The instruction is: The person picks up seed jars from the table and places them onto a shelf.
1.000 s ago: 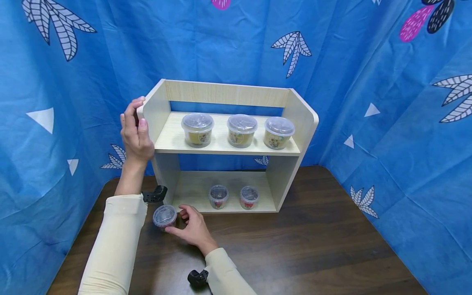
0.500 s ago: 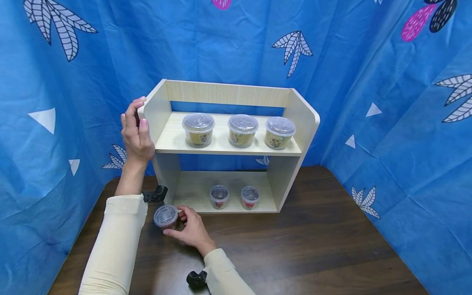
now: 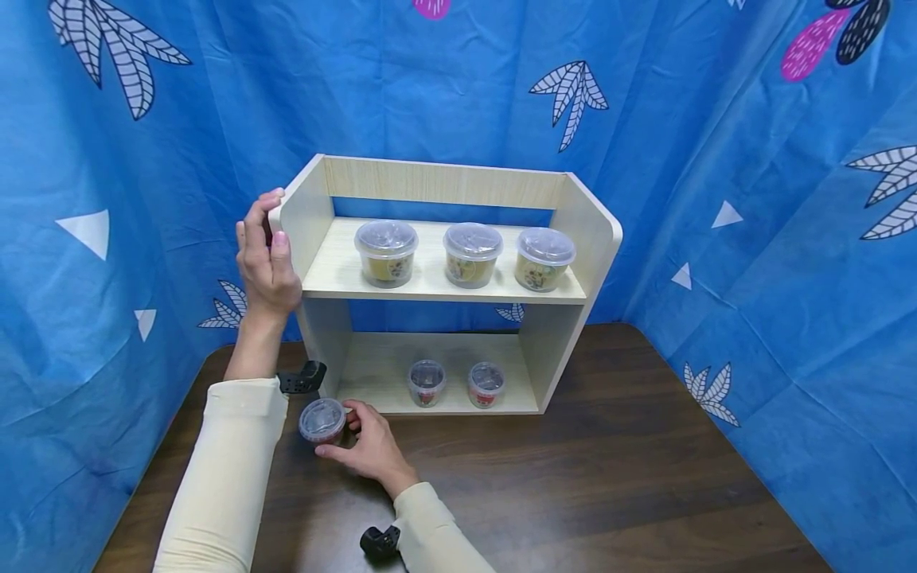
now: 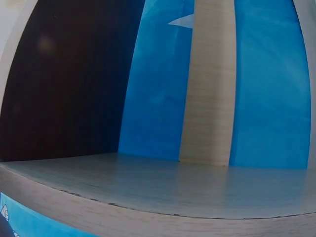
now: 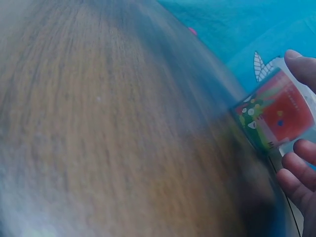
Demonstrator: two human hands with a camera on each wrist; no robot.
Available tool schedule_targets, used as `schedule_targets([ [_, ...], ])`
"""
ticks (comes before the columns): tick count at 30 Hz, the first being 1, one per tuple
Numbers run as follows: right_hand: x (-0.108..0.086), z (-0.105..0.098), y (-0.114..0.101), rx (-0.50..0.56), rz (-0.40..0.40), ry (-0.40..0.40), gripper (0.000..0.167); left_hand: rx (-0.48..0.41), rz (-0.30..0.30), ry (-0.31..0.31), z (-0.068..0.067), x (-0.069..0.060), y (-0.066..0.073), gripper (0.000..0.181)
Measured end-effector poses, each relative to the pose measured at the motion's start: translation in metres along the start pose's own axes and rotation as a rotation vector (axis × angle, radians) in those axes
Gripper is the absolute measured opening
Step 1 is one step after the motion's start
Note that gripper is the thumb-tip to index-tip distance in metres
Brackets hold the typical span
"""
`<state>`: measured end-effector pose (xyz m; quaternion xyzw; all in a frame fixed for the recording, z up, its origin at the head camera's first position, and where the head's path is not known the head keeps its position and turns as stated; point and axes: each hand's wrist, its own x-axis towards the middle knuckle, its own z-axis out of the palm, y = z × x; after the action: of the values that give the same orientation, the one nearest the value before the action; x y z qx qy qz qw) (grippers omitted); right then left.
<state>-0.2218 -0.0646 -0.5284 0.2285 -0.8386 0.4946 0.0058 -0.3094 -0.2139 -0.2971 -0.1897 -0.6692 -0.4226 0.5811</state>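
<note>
My left hand (image 3: 267,259) rests against the front edge of the left side panel of a pale wooden two-tier shelf (image 3: 444,296). In the left wrist view that hand does not show; shelf boards (image 4: 207,84) fill the picture. My right hand (image 3: 372,446) has its thumb and fingers around a small clear lidded cup (image 3: 322,420), just in front of the shelf's lower left corner. The right wrist view shows the cup's red and green printed side (image 5: 279,116) between thumb (image 5: 302,66) and curled fingers (image 5: 296,170); part of the grip lies outside the picture.
Three larger lidded tubs, the left one (image 3: 387,255) among them, stand on the upper tier. Two small lidded cups, one in the middle (image 3: 426,383) and one to its right (image 3: 485,385), stand below. Under everything is a dark wooden table (image 3: 609,461), with a blue patterned curtain (image 3: 458,103) behind.
My right hand has shifted slightly left, its thumb reaching further around the small cup. The left hand and the shelf look the same.
</note>
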Motion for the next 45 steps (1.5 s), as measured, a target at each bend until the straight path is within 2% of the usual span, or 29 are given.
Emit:
schedule_targets([
  [5, 0.001, 0.002, 0.000, 0.002, -0.003, -0.002, 0.071, 0.014, 0.001, 0.002, 0.000, 0.000, 0.002, 0.050],
  [16, 0.002, 0.005, 0.001, 0.005, 0.052, -0.028, 0.074, 0.010, 0.008, 0.000, 0.000, 0.000, 0.002, 0.051],
  [45, 0.011, 0.009, 0.004, -0.023, 0.054, -0.038, 0.080, 0.002, 0.018, -0.009, -0.001, 0.001, -0.002, 0.052],
])
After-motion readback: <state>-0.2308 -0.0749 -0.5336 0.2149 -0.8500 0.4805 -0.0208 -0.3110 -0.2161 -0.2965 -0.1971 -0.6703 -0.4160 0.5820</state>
